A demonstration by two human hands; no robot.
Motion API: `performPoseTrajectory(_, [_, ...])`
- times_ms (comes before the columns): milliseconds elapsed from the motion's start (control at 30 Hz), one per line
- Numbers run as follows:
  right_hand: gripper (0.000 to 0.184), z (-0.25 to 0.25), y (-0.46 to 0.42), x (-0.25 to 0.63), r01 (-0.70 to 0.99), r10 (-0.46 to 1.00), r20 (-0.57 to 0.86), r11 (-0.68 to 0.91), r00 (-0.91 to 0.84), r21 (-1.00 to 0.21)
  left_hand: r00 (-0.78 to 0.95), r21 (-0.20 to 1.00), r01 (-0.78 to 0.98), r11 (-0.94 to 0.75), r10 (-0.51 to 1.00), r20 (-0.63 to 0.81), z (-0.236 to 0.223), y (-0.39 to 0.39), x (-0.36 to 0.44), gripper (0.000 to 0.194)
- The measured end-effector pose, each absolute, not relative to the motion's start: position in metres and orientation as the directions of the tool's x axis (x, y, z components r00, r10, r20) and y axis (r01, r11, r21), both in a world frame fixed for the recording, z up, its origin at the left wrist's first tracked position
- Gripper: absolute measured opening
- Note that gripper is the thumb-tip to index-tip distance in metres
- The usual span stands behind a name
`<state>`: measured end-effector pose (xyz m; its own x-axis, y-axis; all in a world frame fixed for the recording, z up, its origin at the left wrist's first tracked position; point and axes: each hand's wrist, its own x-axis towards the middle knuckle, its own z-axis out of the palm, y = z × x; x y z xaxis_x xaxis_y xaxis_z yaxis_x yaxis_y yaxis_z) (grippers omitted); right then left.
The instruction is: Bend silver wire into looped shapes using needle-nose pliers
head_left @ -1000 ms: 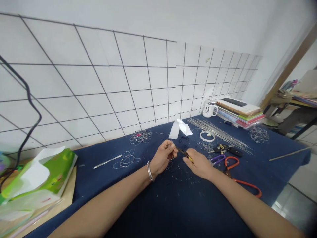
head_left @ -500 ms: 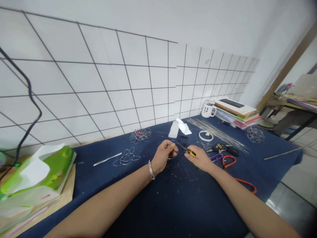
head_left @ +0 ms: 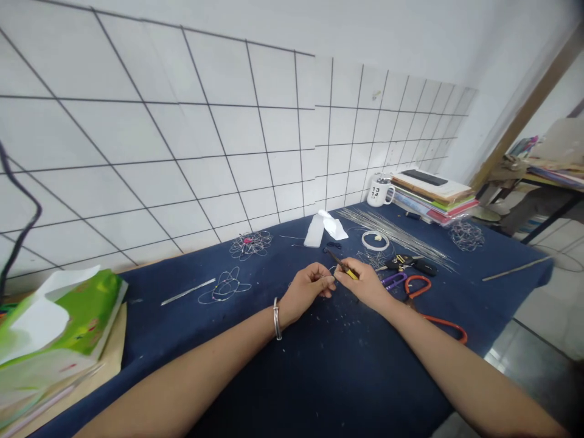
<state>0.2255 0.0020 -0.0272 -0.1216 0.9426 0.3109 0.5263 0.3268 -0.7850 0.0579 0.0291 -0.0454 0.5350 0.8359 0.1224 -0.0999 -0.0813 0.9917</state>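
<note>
My left hand (head_left: 310,288) is closed in a pinch on a thin wire, of which only a bit shows at the fingertips. Close on its right, my right hand (head_left: 362,283) wraps round yellow-handled pliers (head_left: 350,273), whose dark jaws point up and left, away from the wire. The thumb and fingertip of the right hand come near the left fingertips; whether they also touch the wire I cannot tell. Beyond the hands lie a white piece of plastic (head_left: 314,231) and a small dark coil (head_left: 334,246).
Wire flowers (head_left: 250,244) and a looped wire shape (head_left: 224,286) lie left. Rightward are a white ring (head_left: 375,241), long straight wires (head_left: 392,231), black-handled cutters (head_left: 410,264), orange-handled scissors (head_left: 417,285), a mug (head_left: 380,191) and stacked books (head_left: 431,194). A tissue pack (head_left: 86,316) is at far left.
My two hands have come together, the right moving left until its fingertips are beside the left ones. The pliers have tilted more upright. The view has shifted slightly.
</note>
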Motion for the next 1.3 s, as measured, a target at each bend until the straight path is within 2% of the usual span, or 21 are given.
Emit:
performPoseTrajectory(267, [0.022, -0.028, 0.006, 0.235, 0.268, 0.974, 0.193, 0.218, -0.116, -0.938, 0.527, 0.984, -0.176, -0.034, 0.841, 0.123, -0.040, 0.028, 0.055, 0.027])
performPoseTrajectory(467, [0.022, -0.028, 0.006, 0.237, 0.125, 0.979, 0.141, 0.159, -0.144, -0.979, 0.545, 0.983, -0.182, -0.005, 0.832, 0.105, -0.044, 0.027, 0.055, 0.027])
performPoseTrajectory(600, [0.021, -0.025, 0.005, 0.238, 0.066, 0.978, 0.162, 0.171, -0.133, -0.983, 0.554, 0.986, -0.168, -0.012, 0.826, 0.105, -0.046, 0.028, 0.056, 0.027])
performPoseTrajectory(900, [0.023, -0.021, 0.003, 0.238, 0.098, 0.974, 0.182, 0.196, -0.135, -0.976, 0.614, 0.992, -0.111, -0.064, 0.780, 0.119, -0.048, 0.027, 0.058, 0.029])
performPoseTrajectory(1300, [0.021, -0.021, 0.002, 0.235, 0.171, 0.966, 0.204, 0.230, -0.157, -0.958, 0.652, 0.993, -0.112, -0.042, 0.751, 0.106, -0.050, 0.025, 0.060, 0.032])
